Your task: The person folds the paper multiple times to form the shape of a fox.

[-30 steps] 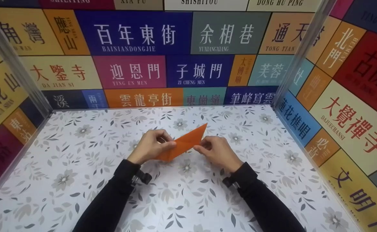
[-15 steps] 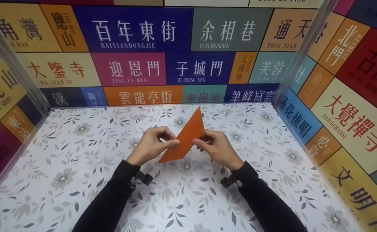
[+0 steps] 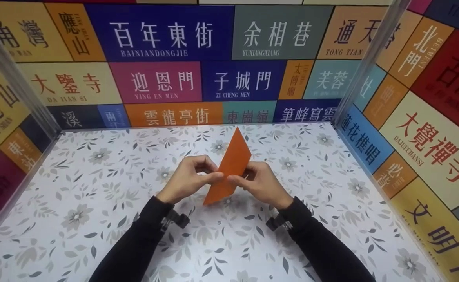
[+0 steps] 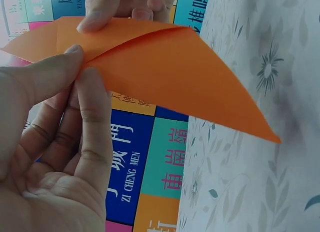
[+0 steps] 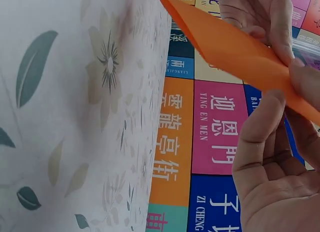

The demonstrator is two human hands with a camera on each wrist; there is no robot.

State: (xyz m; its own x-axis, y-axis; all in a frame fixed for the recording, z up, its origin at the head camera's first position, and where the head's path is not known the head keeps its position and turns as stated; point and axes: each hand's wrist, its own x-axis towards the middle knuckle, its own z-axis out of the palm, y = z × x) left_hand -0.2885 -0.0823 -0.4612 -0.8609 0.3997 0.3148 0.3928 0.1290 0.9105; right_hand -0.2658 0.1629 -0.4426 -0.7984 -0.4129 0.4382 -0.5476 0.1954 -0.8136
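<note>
Orange folded paper (image 3: 229, 166) pinched by left hand (image 3: 190, 179) and right hand (image 3: 258, 183), centre crease visible only from left wrist view

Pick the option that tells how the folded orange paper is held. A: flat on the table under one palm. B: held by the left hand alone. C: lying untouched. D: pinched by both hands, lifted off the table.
D: the left hand and right hand both pinch the folded orange paper at its middle, above the floral table.
</note>
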